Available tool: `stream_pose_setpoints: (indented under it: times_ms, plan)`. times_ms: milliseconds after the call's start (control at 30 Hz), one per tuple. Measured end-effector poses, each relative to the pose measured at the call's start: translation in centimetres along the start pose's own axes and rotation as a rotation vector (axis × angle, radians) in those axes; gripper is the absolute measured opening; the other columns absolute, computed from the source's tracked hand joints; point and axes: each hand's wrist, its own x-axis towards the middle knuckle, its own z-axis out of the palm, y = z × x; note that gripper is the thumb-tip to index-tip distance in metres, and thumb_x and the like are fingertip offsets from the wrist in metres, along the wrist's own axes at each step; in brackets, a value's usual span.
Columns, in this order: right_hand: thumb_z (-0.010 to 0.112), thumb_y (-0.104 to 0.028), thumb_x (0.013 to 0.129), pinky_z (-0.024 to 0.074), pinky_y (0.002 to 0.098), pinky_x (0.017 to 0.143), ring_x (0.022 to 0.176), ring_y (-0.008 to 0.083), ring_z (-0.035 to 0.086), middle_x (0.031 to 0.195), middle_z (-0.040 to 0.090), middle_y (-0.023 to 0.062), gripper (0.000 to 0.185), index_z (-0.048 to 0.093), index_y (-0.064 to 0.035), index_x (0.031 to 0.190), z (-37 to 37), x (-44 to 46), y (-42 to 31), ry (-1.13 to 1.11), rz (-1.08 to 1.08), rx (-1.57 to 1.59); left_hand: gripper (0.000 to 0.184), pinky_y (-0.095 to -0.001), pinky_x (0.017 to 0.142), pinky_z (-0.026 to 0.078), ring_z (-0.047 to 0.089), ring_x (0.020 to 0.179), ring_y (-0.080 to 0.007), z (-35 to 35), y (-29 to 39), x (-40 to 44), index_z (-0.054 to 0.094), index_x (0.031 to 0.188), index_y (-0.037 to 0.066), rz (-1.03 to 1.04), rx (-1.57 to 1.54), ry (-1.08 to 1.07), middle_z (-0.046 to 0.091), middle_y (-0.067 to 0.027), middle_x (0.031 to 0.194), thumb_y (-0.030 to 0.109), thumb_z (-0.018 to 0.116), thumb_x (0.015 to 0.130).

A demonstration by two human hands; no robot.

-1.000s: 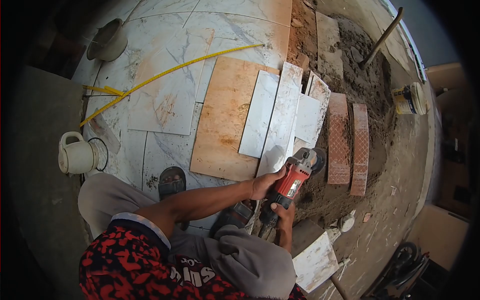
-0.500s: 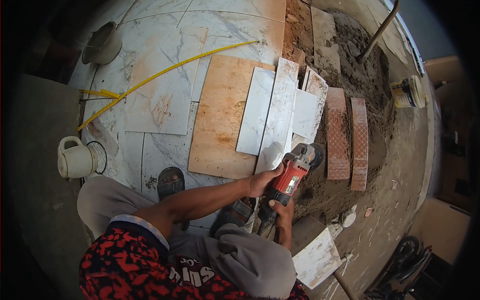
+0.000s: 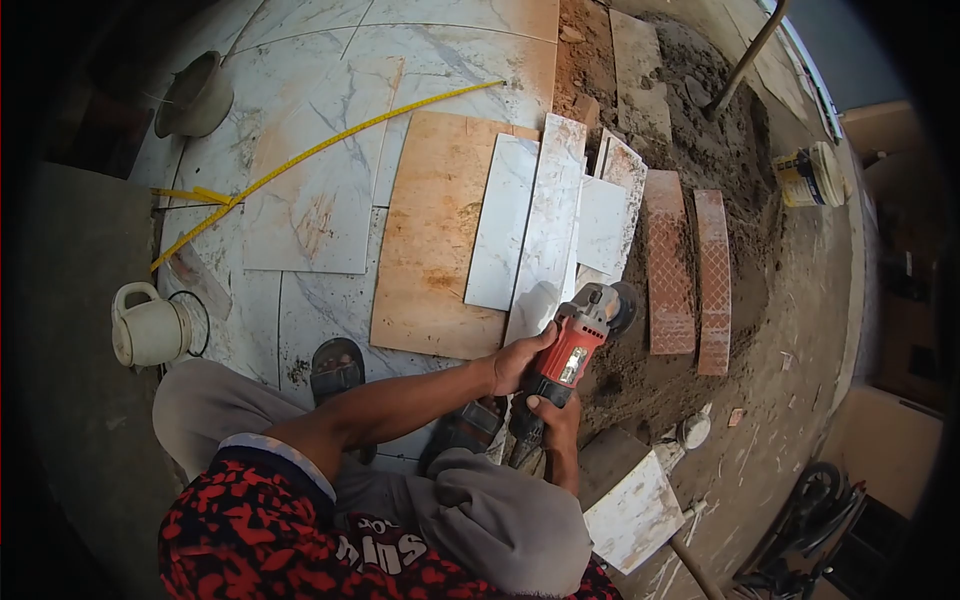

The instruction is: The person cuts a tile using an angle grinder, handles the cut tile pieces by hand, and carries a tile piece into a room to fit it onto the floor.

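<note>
As we looked down past our bent knees, we had the angle grinder in both hands, slanting up & R, w/ its disc over dark soil, near lower end of the long white strip. Our L hand gripped the grinder's L side, thumb pressed along it; other fingers hidden underneath, so we couldn't tell if spread or together. Our R hand clasped the black rear handle, thumb on top; its other fingers mostly out of sight, spacing unclear. Couldn't tell if disc was spinning. White strip lay beside a shorter white piece, itself partly over a tan panel. Two reddish patterned strips lay side by side, R of disc. Yellow tape measure ran extended across pale floor tiles, upper L. Cream jug far L; labelled tub upper R.
</note>
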Motion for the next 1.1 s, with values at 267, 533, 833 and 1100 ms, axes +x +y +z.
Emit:
stream_pose_setpoints:
  times_ms: [267, 533, 833, 1100]
  plan:
    - [0.079, -0.019, 0.068, 0.0522, 0.0311, 0.073, 0.079, 0.0163, 0.064, 0.093, 0.066, 0.0063, 0.054, 0.057, -0.0001, 0.114, -0.4, 0.0, 0.2, -0.090, 0.110, 0.057, 0.069, -0.0357, 0.093, 0.050, 0.063, 0.103, -0.0188, 0.2, 0.5, -0.1, 0.053, 0.129, 0.009, -0.029, 0.023, 0.009, 0.065, -0.0083, 0.115, 0.066, 0.044, 0.092]
    - [0.078, -0.021, 0.067, 0.0550, 0.0331, 0.060, 0.066, 0.0208, 0.066, 0.082, 0.065, 0.0109, 0.055, 0.054, 0.0031, 0.110, -0.4, -0.2, -0.5, -0.038, 0.042, 0.115, 0.069, -0.0386, 0.098, 0.048, 0.060, 0.112, -0.0231, -0.4, -0.1, 0.6, 0.045, 0.137, 0.006, -0.062, -0.015, -0.025, 0.061, -0.0140, 0.121, 0.061, 0.042, 0.095]
    - [0.078, -0.021, 0.067, 0.0537, 0.0313, 0.062, 0.067, 0.0180, 0.065, 0.084, 0.065, 0.0081, 0.054, 0.056, 0.0024, 0.110, 0.4, -0.3, -1.1, -0.002, 0.039, 0.076, 0.067, -0.0379, 0.093, 0.051, 0.064, 0.106, -0.0231, 0.5, 0.2, 0.3, 0.047, 0.134, 0.007, -0.018, 0.014, 0.006, 0.064, -0.0144, 0.116, 0.061, 0.040, 0.096]
    - [0.077, -0.017, 0.068, 0.0527, 0.0315, 0.074, 0.080, 0.0170, 0.064, 0.095, 0.066, 0.0074, 0.056, 0.056, 0.0010, 0.116, 0.4, 0.2, -1.7, -0.073, 0.018, -0.024, 0.068, -0.0327, 0.084, 0.054, 0.066, 0.094, -0.0175, 1.8, 0.8, 0.0, 0.054, 0.125, 0.007, 0.063, 0.058, 0.082, 0.066, -0.0090, 0.106, 0.066, 0.041, 0.094]
